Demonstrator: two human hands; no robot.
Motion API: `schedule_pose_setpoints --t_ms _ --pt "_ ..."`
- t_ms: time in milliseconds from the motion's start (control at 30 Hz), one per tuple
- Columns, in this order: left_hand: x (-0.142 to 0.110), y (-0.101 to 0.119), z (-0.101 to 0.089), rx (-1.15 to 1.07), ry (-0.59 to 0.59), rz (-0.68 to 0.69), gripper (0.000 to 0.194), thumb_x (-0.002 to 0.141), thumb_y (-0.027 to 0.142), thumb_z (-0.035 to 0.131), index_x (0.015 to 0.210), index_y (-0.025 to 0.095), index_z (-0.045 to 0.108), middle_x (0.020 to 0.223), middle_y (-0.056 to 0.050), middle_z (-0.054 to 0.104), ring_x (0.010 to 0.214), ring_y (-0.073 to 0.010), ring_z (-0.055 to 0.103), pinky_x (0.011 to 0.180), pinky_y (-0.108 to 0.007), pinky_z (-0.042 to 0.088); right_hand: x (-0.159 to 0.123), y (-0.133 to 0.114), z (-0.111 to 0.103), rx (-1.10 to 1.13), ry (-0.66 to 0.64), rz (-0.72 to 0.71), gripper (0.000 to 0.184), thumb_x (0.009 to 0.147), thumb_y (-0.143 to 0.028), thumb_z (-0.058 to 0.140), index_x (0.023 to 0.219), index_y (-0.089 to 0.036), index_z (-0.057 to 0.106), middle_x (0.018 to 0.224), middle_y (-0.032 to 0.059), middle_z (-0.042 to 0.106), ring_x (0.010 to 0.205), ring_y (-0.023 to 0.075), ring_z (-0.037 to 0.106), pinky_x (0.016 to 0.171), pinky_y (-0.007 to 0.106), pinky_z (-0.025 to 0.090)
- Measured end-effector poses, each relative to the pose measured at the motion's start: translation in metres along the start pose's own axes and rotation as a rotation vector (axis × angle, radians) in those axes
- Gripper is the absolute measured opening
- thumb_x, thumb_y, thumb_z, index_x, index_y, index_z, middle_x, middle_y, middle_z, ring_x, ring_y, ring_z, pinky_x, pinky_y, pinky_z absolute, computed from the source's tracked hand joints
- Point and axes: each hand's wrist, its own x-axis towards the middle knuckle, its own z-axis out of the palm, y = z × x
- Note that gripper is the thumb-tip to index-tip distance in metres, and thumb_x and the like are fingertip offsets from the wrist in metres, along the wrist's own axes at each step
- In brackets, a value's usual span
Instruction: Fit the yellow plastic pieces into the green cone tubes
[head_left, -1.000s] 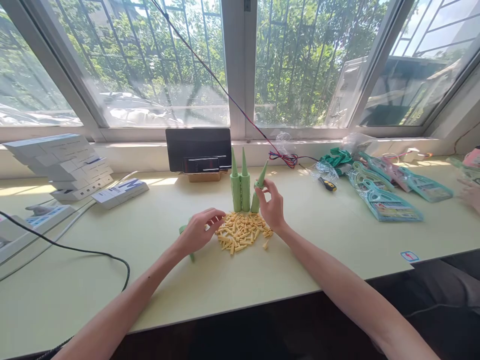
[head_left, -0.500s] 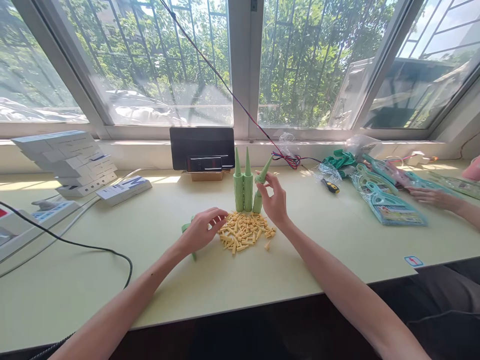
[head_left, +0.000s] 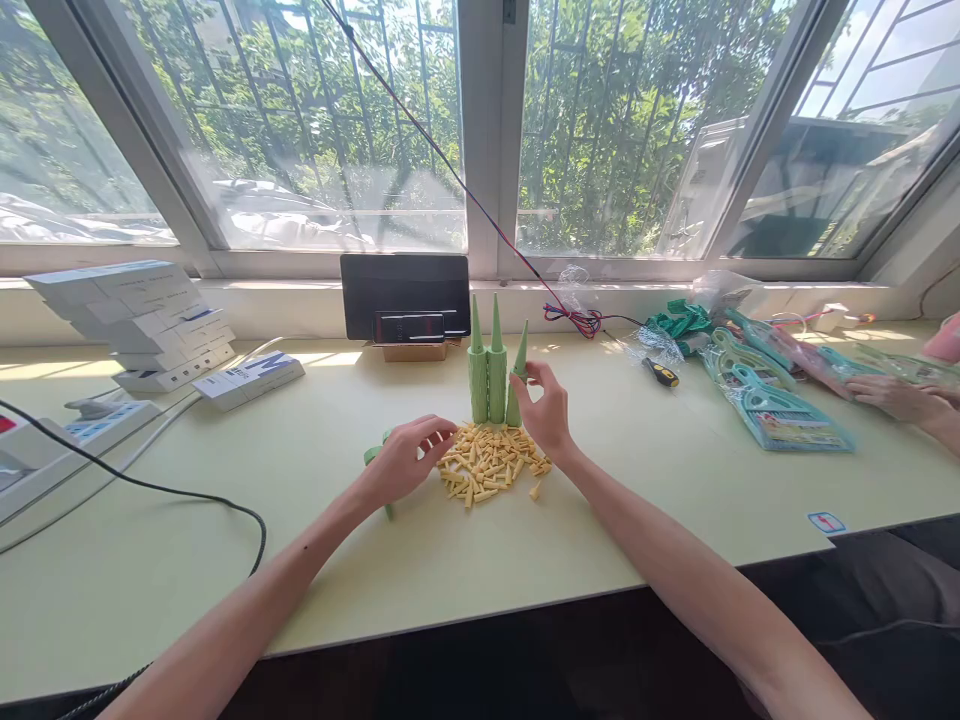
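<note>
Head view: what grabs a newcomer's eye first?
Probably the three pointed green towers standing mid-table, the right hand gripping the rightmost near its cone. Then the heap of small yellow pegs just in front of them, beside the left hand. Behind, the bright windows span the view.

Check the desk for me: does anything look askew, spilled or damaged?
The stack of white boxes on the left looks askew: its upper layers overhang the lower ones. One small yellow piece lies apart from the yellow pile. I see no damage.
</note>
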Motion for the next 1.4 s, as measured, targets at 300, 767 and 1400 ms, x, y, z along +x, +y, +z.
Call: schedule_pose_setpoints --t_ms 300,767,1400 --pt "-0.001 0.0 0.002 -0.031 0.016 0.012 0.023 0.095 0.035 0.049 0.097 0.02 0.066 0.089 -0.005 0.07 0.068 -0.0142 0.065 0.064 -0.027 0.056 -0.005 0.01 0.0 0.066 -0.072 0.068 0.025 0.094 -0.042 0.053 0.107 -0.021 0.057 0.1 0.0083 0.072 0.085 0.0213 0.07 0.077 0.038 0.058" --pt "-0.002 0.0 0.003 -0.042 0.002 0.019 0.023 0.095 0.034 0.047 0.098 0.02 0.065 0.09 -0.005 0.069 0.068 -0.0137 0.062 0.064 -0.027 0.055 -0.008 0.006 -0.004 0.05 -0.044 0.052 0.03 0.088 -0.036 0.062 0.112 -0.021 0.054 0.102 0.0083 0.071 0.095 0.0222 0.069 0.09 0.043 0.055" --pt "-0.003 -0.004 0.004 -0.021 0.008 0.036 0.018 0.096 0.029 0.048 0.098 0.02 0.064 0.088 -0.003 0.067 0.07 -0.0131 0.063 0.063 -0.025 0.053 0.122 -0.041 -0.009 -0.224 -0.374 -0.175 0.02 0.081 -0.038 0.072 0.081 -0.019 0.068 0.082 0.0051 0.075 0.083 0.0255 0.069 0.089 0.049 0.046"
